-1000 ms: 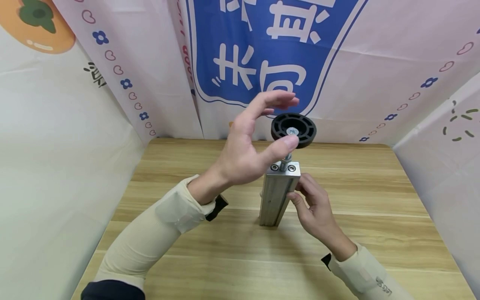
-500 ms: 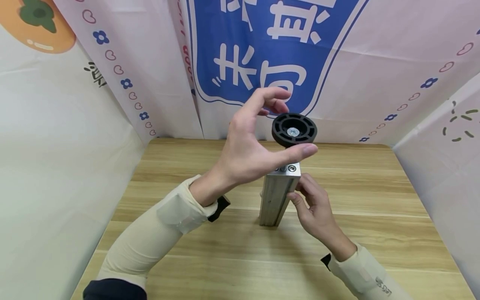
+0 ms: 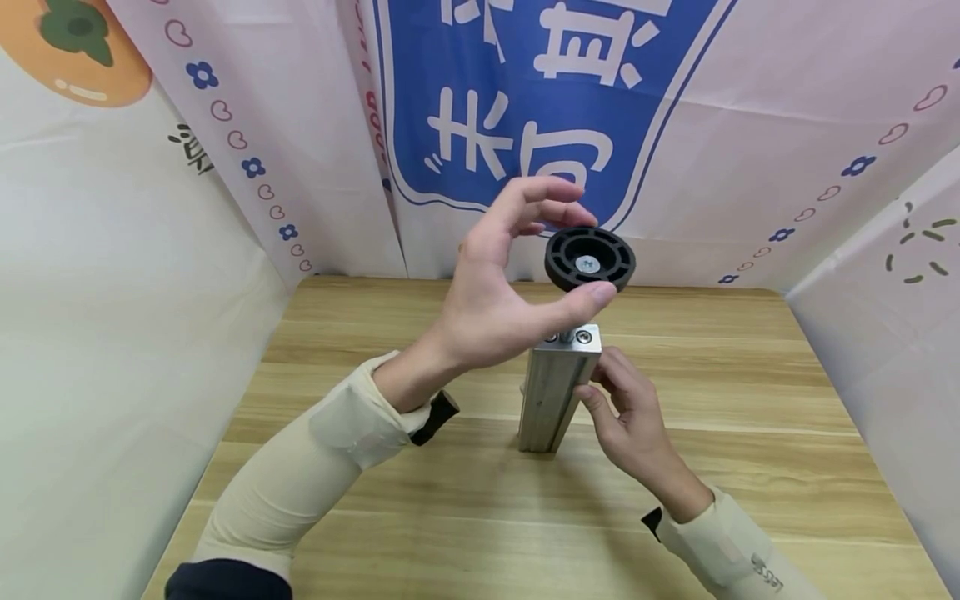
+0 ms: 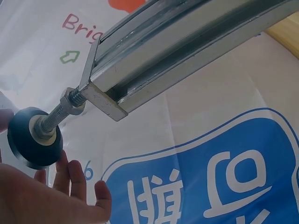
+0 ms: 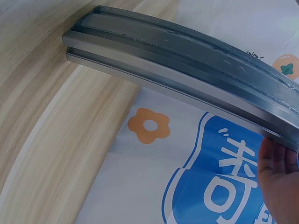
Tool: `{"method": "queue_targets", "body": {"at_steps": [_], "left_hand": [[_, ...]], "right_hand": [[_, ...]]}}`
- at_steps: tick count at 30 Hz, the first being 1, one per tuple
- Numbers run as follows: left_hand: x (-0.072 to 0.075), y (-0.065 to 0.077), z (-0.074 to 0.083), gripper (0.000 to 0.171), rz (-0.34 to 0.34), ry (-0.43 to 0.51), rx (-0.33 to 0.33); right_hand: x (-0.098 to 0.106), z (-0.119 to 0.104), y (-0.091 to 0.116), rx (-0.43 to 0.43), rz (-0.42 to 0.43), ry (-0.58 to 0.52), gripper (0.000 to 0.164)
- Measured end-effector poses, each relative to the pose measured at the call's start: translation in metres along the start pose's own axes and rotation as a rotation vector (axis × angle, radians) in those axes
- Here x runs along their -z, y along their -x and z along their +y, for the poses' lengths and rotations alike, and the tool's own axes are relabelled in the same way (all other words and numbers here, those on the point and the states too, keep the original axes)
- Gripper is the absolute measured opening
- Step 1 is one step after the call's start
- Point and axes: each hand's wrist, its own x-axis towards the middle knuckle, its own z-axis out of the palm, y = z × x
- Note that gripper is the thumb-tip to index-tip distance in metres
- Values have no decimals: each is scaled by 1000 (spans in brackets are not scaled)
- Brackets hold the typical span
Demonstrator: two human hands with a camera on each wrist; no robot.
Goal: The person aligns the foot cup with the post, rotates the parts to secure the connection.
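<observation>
A silver aluminium profile stands upright on the table, capped by an end plate with bolts. Out of the plate rises a threaded stud with a hex nut on it, topped by a round black levelling foot. My left hand holds that foot's rim, thumb on the near side and fingertips at the far side. Lower down, my right hand grips the profile from the right, its thumb on the near edge; the fingers behind are partly hidden. In the right wrist view its fingers touch the profile.
The wooden table spreads around the profile's base. A printed cloth with a blue sign hangs behind it, and white cloth walls flank both sides. Black straps sit at the sleeve cuffs.
My left thumb slid out past the foot's near rim, then came back onto it, while the fingers curled in toward the far rim. My right hand and the profile have stayed put.
</observation>
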Motion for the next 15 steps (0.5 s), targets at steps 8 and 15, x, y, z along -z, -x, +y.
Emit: {"method": "queue_targets", "body": {"at_steps": [8,15], "left_hand": [[1,0,-2,54,-97,170,21],[1,-1,-2,54,-137,204,52]], "right_hand": [[0,1,0,2,3,-3,31],[1,2,0,4,0,-9,32]]}}
